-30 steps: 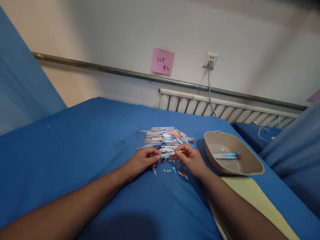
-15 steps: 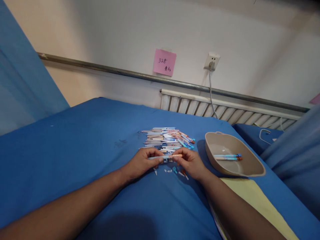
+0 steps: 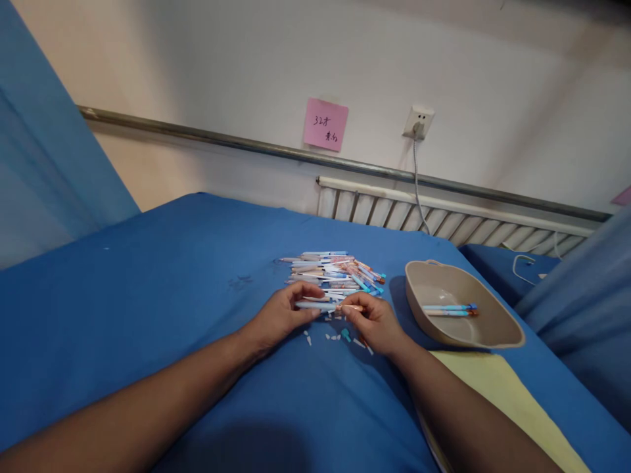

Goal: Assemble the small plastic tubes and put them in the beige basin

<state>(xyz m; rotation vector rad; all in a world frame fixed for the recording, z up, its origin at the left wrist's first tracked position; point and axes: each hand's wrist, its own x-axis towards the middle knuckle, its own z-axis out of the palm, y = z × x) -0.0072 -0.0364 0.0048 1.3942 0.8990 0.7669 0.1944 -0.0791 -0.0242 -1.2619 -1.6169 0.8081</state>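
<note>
My left hand [image 3: 280,315] and my right hand [image 3: 373,320] both pinch one slim pen [image 3: 325,306], held level between them just above the blue cloth [image 3: 172,282]. The left fingers grip its pale blue end, the right fingers its orange end. Right behind the hands lies a pile of several similar pens [image 3: 332,272]. Small loose caps and tips [image 3: 340,336] are scattered on the cloth under and between my hands.
A beige bowl [image 3: 488,338] with two pens [image 3: 448,309] in it stands to the right of the pile. A yellow sheet [image 3: 497,394] lies under my right forearm. Behind are a radiator [image 3: 444,220], a wall socket with a cable [image 3: 417,123] and a pink note [image 3: 325,124].
Both hands kept hold of the pen and drew slightly closer along it; my left thumb has lifted above the barrel. The pile and the bowl have not moved.
</note>
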